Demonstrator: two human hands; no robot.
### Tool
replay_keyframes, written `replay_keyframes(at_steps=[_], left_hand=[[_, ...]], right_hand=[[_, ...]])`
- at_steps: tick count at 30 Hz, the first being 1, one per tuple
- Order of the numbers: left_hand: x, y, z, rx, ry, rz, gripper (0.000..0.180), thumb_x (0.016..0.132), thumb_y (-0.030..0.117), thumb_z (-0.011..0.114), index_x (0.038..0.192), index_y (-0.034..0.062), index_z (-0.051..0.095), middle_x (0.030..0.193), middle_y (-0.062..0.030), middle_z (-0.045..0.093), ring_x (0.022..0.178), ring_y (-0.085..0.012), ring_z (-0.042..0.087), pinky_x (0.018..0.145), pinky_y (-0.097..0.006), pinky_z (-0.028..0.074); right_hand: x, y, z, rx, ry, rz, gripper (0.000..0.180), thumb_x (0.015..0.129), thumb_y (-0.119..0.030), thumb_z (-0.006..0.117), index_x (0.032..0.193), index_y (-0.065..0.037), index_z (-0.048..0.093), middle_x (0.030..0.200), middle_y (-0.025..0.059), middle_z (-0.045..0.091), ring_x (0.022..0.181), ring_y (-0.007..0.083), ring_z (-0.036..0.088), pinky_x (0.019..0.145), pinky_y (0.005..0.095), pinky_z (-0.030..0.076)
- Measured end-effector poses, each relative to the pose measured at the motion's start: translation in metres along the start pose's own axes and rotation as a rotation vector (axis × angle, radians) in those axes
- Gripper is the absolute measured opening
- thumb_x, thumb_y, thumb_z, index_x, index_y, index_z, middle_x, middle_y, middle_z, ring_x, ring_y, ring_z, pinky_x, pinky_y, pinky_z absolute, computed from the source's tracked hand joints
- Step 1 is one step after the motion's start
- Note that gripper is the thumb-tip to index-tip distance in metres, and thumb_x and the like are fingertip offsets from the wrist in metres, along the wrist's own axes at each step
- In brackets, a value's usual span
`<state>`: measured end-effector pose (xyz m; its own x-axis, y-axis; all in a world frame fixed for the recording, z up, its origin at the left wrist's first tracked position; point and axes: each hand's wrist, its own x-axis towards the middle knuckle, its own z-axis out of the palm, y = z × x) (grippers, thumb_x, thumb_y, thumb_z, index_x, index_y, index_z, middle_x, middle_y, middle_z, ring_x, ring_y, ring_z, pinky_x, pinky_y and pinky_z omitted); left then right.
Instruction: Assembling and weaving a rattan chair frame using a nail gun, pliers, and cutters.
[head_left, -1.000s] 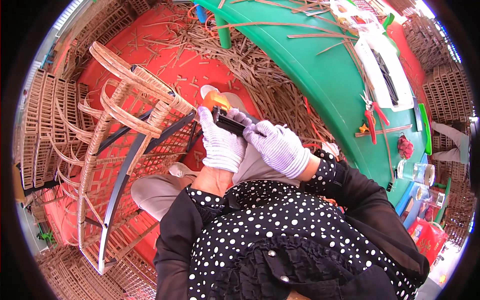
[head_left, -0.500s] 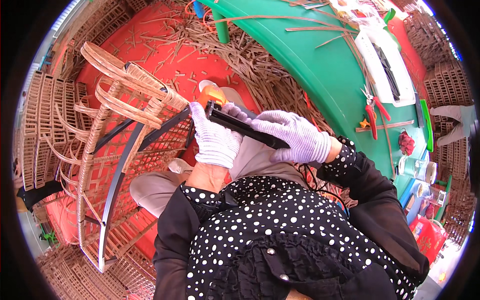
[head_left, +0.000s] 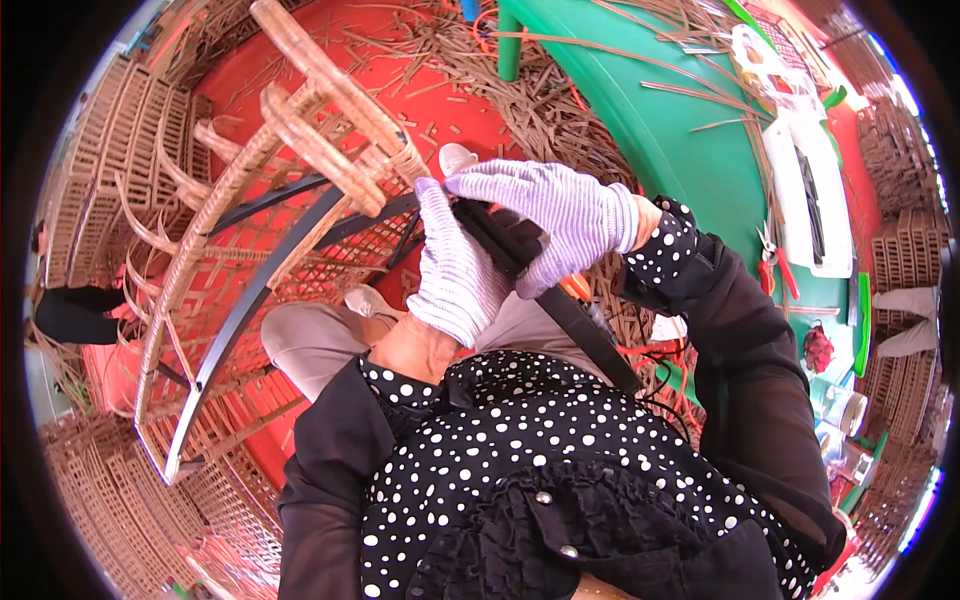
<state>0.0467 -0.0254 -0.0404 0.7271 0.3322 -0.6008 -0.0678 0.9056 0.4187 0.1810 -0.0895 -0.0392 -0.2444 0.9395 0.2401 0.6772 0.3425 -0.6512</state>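
Note:
White-and-lilac striped knit gloves cover both my hands. My left hand [head_left: 458, 275] is closed around the far end of a long black bar-shaped tool [head_left: 590, 342], its thumb side pressed near the tip. Curled over the tool from above is my right hand [head_left: 565, 215], its fingertips meeting the left hand at the far end. The tool's near end slants down toward my waist. Below my right hand an orange part [head_left: 575, 287] shows, and I cannot tell whether it joins the bar. Left of my hands stands a woven brown wicker frame [head_left: 225, 200] with black curved struts [head_left: 270, 262].
A green table [head_left: 640, 100] lies to the right, bearing a white tray [head_left: 815, 210] with black strips, red-handled pliers [head_left: 772, 265] and a glass jar [head_left: 845, 408]. Loose brown strips [head_left: 560, 125] litter the red floor [head_left: 320, 55]. Stacked wicker pieces [head_left: 120, 170] stand at left.
The black tool has swung steeper, its near end now by my waist. My right hand has moved left to the far end, beside my left hand. The view has shifted.

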Motion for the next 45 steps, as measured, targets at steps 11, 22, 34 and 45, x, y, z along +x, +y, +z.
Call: replay_keyframes(at_steps=[11,22,34,45], left_hand=[[-0.001,-0.005,-0.077,0.22,-0.221,-0.18,0.093,0.069,0.08,0.034,0.122,0.0036,0.039,0.112,-0.0101,0.046,0.099,-0.0225,0.049,0.087,-0.04,0.041],[-0.01,-0.047,-0.066,0.573,-0.364,-0.178,0.046,0.08,0.034,0.064,0.112,0.0036,0.052,0.103,-0.0036,0.055,0.092,-0.0109,0.051,0.081,-0.025,0.042],[-0.01,-0.036,-0.06,0.584,-0.314,0.131,0.039,0.081,0.024,0.064,0.107,-0.001,0.052,0.091,-0.0016,0.057,0.083,-0.0081,0.052,0.074,-0.025,0.044],[-0.017,-0.026,-0.059,0.869,-0.281,0.103,0.048,0.078,0.038,0.064,0.105,-0.0017,0.055,0.089,-0.0067,0.06,0.079,-0.0136,0.055,0.071,-0.029,0.044]], right_hand=[[0.027,0.018,0.031,0.034,0.146,0.1,0.037,0.06,-0.025,0.075,0.088,-0.007,0.06,0.086,0.0093,0.059,0.08,0.026,0.059,0.071,0.034,0.046],[0.03,0.011,0.04,-0.02,0.221,0.054,0.032,0.065,-0.018,0.072,0.095,-0.011,0.062,0.085,0.0086,0.058,0.079,0.0281,0.058,0.071,0.0355,0.046],[0.043,0.028,0.04,0.195,0.372,0.163,0.021,0.065,-0.011,0.072,0.084,-0.007,0.063,0.074,0.0078,0.059,0.071,0.0217,0.06,0.063,0.0305,0.047],[0.042,0.014,0.049,0.092,0.456,0.036,0.014,0.062,-0.004,0.071,0.071,-0.006,0.059,0.069,0.0073,0.057,0.063,0.0232,0.059,0.057,0.0302,0.046]])
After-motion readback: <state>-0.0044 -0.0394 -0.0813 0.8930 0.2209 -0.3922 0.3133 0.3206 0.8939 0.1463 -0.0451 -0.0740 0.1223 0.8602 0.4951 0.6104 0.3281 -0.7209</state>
